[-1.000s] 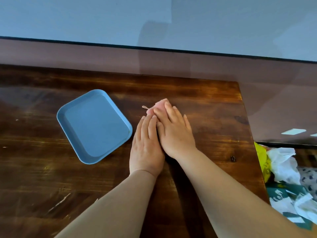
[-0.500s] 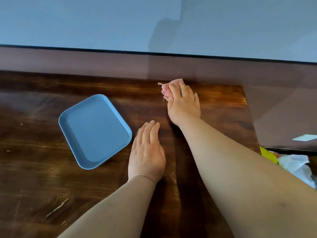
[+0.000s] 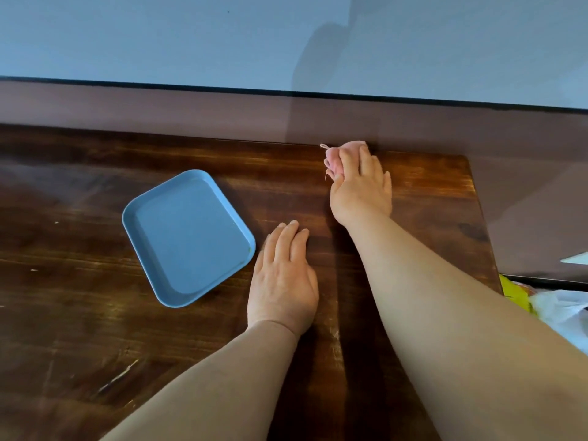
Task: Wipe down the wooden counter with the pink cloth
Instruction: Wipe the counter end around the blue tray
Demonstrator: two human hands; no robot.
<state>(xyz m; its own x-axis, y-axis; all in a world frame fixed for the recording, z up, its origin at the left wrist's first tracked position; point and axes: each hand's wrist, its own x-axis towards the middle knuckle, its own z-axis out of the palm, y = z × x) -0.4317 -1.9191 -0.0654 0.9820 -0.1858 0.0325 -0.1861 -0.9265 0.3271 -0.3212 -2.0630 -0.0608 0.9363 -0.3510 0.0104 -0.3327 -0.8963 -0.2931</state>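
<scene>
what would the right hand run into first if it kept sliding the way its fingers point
Probably the far edge of the wooden counter: the right hand presses the pink cloth almost at it. Beyond lies a dark glossy ledge, then the wall. Depth is unclear.

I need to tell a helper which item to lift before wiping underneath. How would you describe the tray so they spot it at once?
On the dark wooden counter, look just left of the left hand lying flat. The blue tray sits there, empty and skewed: the only blue thing on the wood.

Pink cloth point(image 3: 338, 158): small, bunched, frayed threads at its edge, lying at the far edge of the surface. Surface point(image 3: 95, 313): dark brown wood, glossy, scuffed.
</scene>
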